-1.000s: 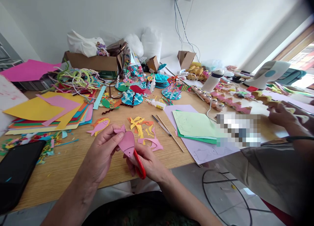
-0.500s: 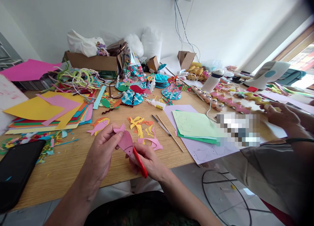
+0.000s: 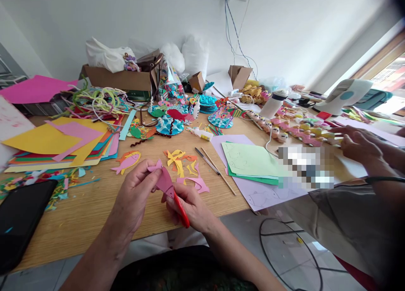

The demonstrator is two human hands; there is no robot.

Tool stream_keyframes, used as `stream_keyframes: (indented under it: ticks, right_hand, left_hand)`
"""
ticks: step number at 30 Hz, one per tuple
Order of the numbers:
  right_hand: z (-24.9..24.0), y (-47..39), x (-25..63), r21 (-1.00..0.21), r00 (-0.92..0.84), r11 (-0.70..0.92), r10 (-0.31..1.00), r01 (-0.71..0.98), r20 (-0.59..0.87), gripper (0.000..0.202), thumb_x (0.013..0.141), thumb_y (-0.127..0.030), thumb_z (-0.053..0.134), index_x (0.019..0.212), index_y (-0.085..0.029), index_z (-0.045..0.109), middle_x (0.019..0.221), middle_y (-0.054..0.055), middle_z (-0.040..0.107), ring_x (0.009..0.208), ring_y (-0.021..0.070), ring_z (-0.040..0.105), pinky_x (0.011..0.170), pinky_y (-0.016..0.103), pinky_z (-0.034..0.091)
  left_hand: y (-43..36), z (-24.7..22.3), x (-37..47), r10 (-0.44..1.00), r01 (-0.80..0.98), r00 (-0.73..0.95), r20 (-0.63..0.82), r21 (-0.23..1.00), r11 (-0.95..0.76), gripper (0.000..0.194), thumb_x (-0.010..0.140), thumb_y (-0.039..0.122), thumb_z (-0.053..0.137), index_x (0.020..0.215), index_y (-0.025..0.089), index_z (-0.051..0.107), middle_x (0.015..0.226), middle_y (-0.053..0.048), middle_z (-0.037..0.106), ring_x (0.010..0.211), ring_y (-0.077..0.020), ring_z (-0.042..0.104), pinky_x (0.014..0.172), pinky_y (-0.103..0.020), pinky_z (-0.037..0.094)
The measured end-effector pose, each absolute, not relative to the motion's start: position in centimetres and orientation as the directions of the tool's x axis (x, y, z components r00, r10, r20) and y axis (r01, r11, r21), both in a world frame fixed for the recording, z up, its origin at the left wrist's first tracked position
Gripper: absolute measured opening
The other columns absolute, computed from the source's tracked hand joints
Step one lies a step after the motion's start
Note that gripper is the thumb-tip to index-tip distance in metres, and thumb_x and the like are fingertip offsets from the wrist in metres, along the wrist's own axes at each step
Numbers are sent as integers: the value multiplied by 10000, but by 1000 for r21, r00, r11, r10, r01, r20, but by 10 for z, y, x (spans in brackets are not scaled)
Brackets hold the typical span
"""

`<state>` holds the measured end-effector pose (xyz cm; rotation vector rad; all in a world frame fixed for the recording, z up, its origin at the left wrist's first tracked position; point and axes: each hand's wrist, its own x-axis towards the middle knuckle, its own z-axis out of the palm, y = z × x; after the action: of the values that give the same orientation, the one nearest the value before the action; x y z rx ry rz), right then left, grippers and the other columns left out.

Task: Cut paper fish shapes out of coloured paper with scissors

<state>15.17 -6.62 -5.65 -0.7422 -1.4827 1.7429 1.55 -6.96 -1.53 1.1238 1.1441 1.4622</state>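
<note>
Between thumb and fingers, my left hand (image 3: pixel 139 185) pinches the tail of a pink paper fish (image 3: pixel 164 182), which has a drawn eye and gill line. My right hand (image 3: pixel 191 204) is closed around red-handled scissors (image 3: pixel 181 211) at the fish's head end; the blades are mostly hidden by the fish and fingers. Both hands are above the table's front edge. Just beyond my left hand lies a pink fish with yellow and orange layers (image 3: pixel 128 161). Yellow, orange and pink paper offcuts (image 3: pixel 182 166) lie beyond the scissors.
A pen (image 3: pixel 206 160) and a wooden stick (image 3: pixel 218 171) lie right of the offcuts. Green sheets (image 3: pixel 249 158) rest on purple paper. Coloured paper (image 3: pixel 28 135) and a phone (image 3: pixel 27 217) are at left. At right, a co-worker's hands (image 3: pixel 359 145) are over small figures.
The pink fish has tilted slightly in my fingers, and the scissors have shifted a little with it. The co-worker's hands have moved slightly at right.
</note>
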Motion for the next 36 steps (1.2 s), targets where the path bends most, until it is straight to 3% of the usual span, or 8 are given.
stream_keyframes:
  ticks: [12, 36]
  right_hand:
    - [-56, -69, 147, -960, -565, -111, 823, -255, 55, 476, 808, -583, 628, 628, -185, 440, 474, -84, 406, 346, 36, 380, 342, 157, 288]
    - [-64, -73, 146, -964, -536, -140, 844, -226, 3, 465, 801, -609, 627, 737, -152, 569, 477, -81, 430, 344, 37, 371, 333, 154, 298]
  left_hand:
    - [-69, -21, 18, 988, -176, -136, 77, 979, -101, 199, 730, 260, 664, 578, 201, 550, 564, 61, 493, 542, -89, 398, 491, -162, 356]
    - [-71, -19, 20, 989, -150, -140, 38, 987, -59, 132, 712, 269, 663, 621, 209, 589, 610, 49, 520, 576, -102, 428, 511, -177, 381]
